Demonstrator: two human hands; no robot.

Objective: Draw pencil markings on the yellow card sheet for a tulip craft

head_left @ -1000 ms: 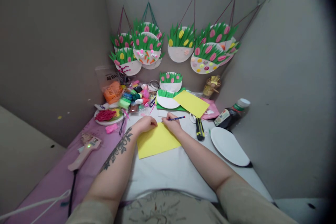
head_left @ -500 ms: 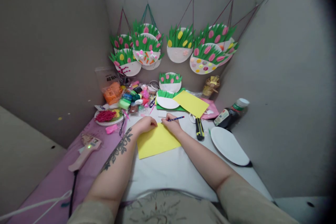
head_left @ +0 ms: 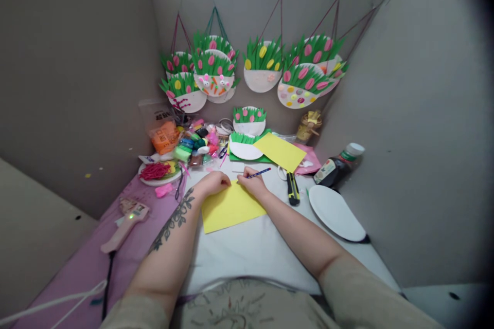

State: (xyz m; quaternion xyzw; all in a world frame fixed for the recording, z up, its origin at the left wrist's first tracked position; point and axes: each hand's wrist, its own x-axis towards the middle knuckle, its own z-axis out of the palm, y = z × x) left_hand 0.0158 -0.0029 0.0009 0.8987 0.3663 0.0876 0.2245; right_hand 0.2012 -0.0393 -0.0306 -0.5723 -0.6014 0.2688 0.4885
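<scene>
A yellow paper sheet [head_left: 229, 208] lies on the white table top [head_left: 247, 252] in front of me. My left hand [head_left: 215, 182] rests on the sheet's far left corner with its fingers curled closed, pressing the paper down. My right hand [head_left: 251, 183] is beside it at the sheet's far edge, fingers pinched round a blue pencil [head_left: 259, 172] whose tip points left at the paper. What the left fingers hold, if anything, is hidden.
A yellow-black utility knife [head_left: 293, 188] and a white paper plate [head_left: 335, 213] lie to the right, with a dark bottle [head_left: 336, 165] behind. A second yellow sheet [head_left: 280, 151], clay packs [head_left: 191, 142] and a pink glue gun [head_left: 123, 226] lie around. Paper-plate flower baskets [head_left: 263, 65] hang on the cardboard wall.
</scene>
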